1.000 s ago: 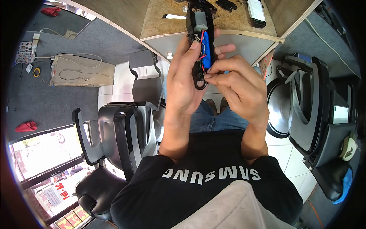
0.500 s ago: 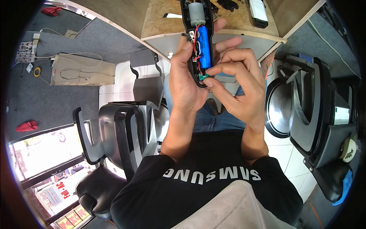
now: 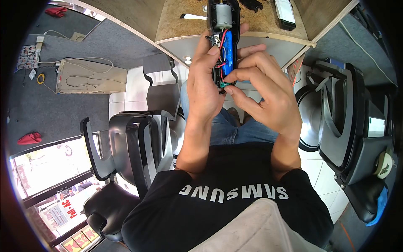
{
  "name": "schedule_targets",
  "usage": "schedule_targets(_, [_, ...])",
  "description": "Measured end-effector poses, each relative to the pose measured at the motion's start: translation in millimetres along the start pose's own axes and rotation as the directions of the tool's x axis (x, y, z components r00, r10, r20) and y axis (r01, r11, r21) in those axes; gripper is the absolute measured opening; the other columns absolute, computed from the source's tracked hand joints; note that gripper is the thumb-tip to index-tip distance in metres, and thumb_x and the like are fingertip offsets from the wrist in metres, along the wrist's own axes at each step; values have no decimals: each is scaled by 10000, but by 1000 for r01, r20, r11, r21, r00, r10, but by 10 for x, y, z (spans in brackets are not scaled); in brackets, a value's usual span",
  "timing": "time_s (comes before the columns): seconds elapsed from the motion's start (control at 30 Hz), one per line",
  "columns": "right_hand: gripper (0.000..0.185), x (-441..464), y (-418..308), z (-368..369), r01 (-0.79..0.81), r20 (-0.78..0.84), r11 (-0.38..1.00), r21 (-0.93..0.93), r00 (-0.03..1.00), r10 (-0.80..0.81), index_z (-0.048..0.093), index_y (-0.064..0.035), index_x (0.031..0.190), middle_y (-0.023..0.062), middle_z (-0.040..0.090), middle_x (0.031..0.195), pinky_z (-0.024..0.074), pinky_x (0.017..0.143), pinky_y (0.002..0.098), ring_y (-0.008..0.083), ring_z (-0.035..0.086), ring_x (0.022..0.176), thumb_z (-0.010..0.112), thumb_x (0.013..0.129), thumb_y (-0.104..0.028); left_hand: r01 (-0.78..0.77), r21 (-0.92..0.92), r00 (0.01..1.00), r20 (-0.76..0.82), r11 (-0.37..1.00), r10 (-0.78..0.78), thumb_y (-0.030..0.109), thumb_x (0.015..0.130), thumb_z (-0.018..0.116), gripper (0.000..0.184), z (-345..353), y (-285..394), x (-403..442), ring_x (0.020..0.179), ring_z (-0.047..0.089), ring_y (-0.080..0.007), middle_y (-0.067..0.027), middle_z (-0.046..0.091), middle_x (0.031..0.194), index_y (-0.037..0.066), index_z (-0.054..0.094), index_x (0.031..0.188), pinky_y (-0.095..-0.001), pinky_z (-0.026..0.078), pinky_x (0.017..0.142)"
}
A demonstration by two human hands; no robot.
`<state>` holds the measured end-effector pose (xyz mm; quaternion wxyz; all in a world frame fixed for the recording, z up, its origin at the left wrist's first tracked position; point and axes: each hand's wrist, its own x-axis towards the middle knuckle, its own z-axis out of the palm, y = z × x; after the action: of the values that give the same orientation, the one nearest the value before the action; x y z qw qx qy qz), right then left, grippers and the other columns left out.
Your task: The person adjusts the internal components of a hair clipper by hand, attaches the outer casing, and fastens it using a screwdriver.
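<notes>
The left hand (image 3: 203,90) grasped an opened black case (image 3: 236,31) above the counter's (image 3: 256,26) near edge, its motor (image 3: 224,17) and blue battery (image 3: 228,54) exposed. The right hand (image 3: 268,92) bent its thumb and index finger to the green board (image 3: 223,84); I couldn't tell whether they gripped it. A white gadget (image 3: 285,13) lay near the counter's right edge.

Lit brightly, washed out at the window (image 3: 54,161), glinting on the chair base (image 3: 308,122), bowed and dark toward edges.
</notes>
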<state>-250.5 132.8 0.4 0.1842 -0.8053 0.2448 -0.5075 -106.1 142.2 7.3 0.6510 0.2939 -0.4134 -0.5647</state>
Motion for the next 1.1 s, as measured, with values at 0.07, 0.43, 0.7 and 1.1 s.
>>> schedule_targets(0.07, [276, 17, 2, -61, -11, 54, 999, 35, 999, 9, 722, 0, 986, 96, 653, 959, 516, 754, 379, 286, 659, 907, 843, 739, 13, 8, 35, 1000, 18, 999, -9, 333, 1076, 328, 610, -31, -14, 1, 1269, 650, -495, -285, 541, 1535, -45, 396, 1551, -529, 562, 1073])
schedule_targets(0.43, [193, 92, -40, -177, -55, 160, 998, 23, 986, 50, 671, 0, 951, 90, 616, 935, 516, 703, 406, 285, 641, 764, 799, 813, -41, 82, 53, 996, 14, 995, -83, 294, 1055, 283, 627, -30, -47, 26, 1232, 670, -462, -255, 595, 1484, -64, 421, 1551, -513, 576, 1048])
schedule_targets(0.7, [202, 117, -137, -206, -102, 237, 994, -25, 966, 105, 672, 26, 953, 105, 650, 889, 524, 704, 372, 260, 665, 788, 803, 800, 36, 95, 1, 994, 51, 995, -95, 227, 1063, 332, 543, -65, -42, 10, 1192, 711, -386, -227, 641, 1426, -63, 439, 1509, -433, 589, 1002])
schedule_targets(1.1, [160, 126, -62, -215, -121, 289, 992, 23, 951, 110, 589, -6, 877, 117, 584, 852, 485, 690, 445, 344, 613, 755, 744, 847, -38, 76, 131, 990, 111, 988, -91, 206, 1076, 256, 541, -159, -114, 37, 1239, 664, -487, -296, 584, 1469, -83, 384, 1516, -526, 575, 1051])
